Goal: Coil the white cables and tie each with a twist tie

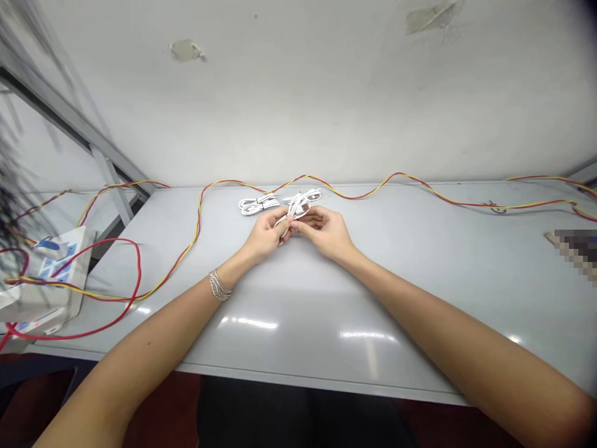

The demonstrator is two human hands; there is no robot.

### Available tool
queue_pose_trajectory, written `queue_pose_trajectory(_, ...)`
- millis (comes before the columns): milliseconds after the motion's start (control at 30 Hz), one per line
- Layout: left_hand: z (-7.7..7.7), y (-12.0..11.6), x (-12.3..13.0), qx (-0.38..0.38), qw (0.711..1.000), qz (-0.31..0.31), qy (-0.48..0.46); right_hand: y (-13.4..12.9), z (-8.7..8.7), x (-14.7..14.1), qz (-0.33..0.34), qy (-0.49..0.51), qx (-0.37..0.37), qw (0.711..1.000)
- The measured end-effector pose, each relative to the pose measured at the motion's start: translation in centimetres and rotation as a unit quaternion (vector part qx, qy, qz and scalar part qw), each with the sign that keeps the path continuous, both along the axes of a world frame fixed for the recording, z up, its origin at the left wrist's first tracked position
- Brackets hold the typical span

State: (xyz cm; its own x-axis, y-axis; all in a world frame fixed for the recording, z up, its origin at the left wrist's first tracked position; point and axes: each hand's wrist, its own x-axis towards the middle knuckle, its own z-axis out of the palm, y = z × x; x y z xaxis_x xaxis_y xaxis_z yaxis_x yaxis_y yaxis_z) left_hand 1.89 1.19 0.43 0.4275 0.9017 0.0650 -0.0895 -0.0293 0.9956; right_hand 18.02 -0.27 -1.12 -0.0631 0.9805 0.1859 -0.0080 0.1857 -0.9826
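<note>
- Here, a person's left hand (pixel 267 235) and right hand (pixel 324 231) meet at mid-bench, fingers curled inward and pinching a looped white cable (pixel 295 210) between them, a narrow hold that appears to keep the loops gathered.
- The looped white cable sits just above the bench, its loops rising past the fingertips; whether it runs into the bundle behind cannot be told.
- A bundled white cable (pixel 258 203) lies flat on the bench (pixel 420 292) just beyond the left hand, and a second bundle (pixel 310 195) sits just behind the held loops, both within easy reach.
- A red-and-yellow twin wire (pixel 354 196) snakes along the far edge of the bench, below a scuffed wall (pixel 298 93), seemingly kept well apart from the hands.
- At far left, a white electrical panel (pixel 51 280) with blue labels sits at the bench corner, a red wire (pixel 138 280) looping beside it.
- A silver chain bracelet (pixel 219 286) circles the left wrist.
</note>
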Motion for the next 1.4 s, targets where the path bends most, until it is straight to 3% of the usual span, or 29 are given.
queue_pose_trajectory(267, -0.31, 0.23, 0.05, -0.006, 1.0, 0.019, 0.001, -0.05, -0.18, -0.06, -0.005, 0.024, -0.009, 1.0)
queue_pose_trajectory(533, -0.14, 0.29, 0.0, -0.022, 1.0, -0.009, -0.02, 0.31, -0.53, 0.15, -0.003, -0.066, 0.015, 0.998)
queue_pose_trajectory(833, -0.31, 0.33, 0.05, -0.025, 0.999, -0.001, -0.02, -0.35, -0.62, 0.18, -0.037, -0.198, 0.148, 0.968)
queue_pose_trajectory(967, -0.3, 0.35, 0.06, -0.004, 1.0, 0.003, -0.018, -0.51, -0.6, 0.13, -0.038, -0.182, 0.137, 0.973)
queue_pose_trajectory(1200, -0.56, 0.34, -0.05, 0.023, 0.999, 0.025, -0.024, -0.07, -0.77, 0.12, 0.037, -0.062, 0.049, 0.996)
queue_pose_trajectory(1400, -0.19, 0.34, -0.23, -0.01, 1.0, 0.012, -0.026, -0.22, -0.55, 0.01, 0.022, -0.098, 0.074, 0.992)
